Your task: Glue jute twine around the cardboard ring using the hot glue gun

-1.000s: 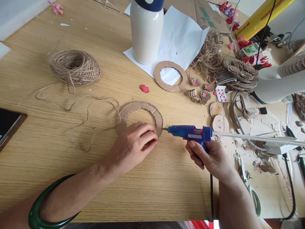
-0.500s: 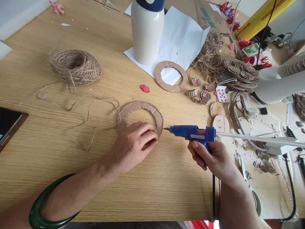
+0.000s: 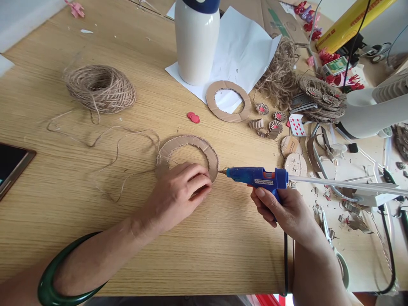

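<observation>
My left hand (image 3: 183, 191) is closed over the near side of a cardboard ring (image 3: 204, 146) lying on the table; its fingertips are partly hidden. Twine (image 3: 140, 132) runs from the ring's left edge in loose loops towards a twine ball (image 3: 101, 89). In my right hand (image 3: 280, 208) is a blue glue gun (image 3: 255, 176), fingers wrapped round its handle. The nozzle points left, at or very close to the ring's right outer edge. A long clear glue stick (image 3: 334, 184) sticks out of the gun's back.
Behind the ring are red paper discs (image 3: 193, 117), a second cardboard ring (image 3: 212, 103) and a white bottle (image 3: 196, 46) on white paper (image 3: 245, 46). Scissors (image 3: 341, 263), cords and scraps crowd the right side. A phone (image 3: 14, 168) lies at the left edge.
Both hands, the ring and the glue gun hold almost the same places. The view has shifted very slightly.
</observation>
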Motion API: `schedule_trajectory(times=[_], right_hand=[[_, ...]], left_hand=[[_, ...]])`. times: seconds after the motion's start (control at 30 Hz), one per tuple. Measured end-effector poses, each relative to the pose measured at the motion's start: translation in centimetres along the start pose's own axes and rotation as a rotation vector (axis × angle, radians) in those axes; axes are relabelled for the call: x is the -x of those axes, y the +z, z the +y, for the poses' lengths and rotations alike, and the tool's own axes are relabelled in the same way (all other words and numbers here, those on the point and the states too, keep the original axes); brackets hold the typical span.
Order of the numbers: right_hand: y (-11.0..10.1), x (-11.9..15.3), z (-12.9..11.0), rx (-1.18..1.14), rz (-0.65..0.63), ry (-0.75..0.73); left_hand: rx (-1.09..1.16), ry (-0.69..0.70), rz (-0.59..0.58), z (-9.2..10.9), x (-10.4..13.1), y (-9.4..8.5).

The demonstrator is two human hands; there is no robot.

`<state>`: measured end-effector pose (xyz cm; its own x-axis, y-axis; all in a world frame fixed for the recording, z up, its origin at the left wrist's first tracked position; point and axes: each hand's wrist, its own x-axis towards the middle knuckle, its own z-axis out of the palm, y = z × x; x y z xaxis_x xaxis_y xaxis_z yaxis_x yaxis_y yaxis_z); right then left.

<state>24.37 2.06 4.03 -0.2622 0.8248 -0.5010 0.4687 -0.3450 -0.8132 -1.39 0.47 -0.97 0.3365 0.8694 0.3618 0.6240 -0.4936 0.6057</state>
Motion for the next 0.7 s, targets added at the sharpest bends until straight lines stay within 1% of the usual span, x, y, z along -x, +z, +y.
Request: schedule_trajectory(times=[0.17, 0.3, 0.5, 0.6, 0.7], right_hand=[[-0.09, 0.07, 0.07, 0.036, -0.016, 0.004], [-0.19, 0.15, 0.05, -0.017, -0.013, -0.009], [-0.22, -0.01, -0.10, -0.043, 0.013, -0.002], [-0.35, -0.02, -0.06, -0.029, 0.012, 0.000], [-0.35, -0.07, -0.01, -0.008, 0.003, -0.013]], left_hand=[[0.005, -0.004, 0.002, -0.01, 0.03, 0.07], [-0.001, 0.003, 0.008, -0.07, 0.02, -0.06], [0.015, -0.010, -0.033, -0.19, -0.01, -0.46], [0.011, -0.022, -0.005, -0.21, 0.04, -0.45], [-0.007, -0.073, 0.040, -0.18, 0.07, -0.37]])
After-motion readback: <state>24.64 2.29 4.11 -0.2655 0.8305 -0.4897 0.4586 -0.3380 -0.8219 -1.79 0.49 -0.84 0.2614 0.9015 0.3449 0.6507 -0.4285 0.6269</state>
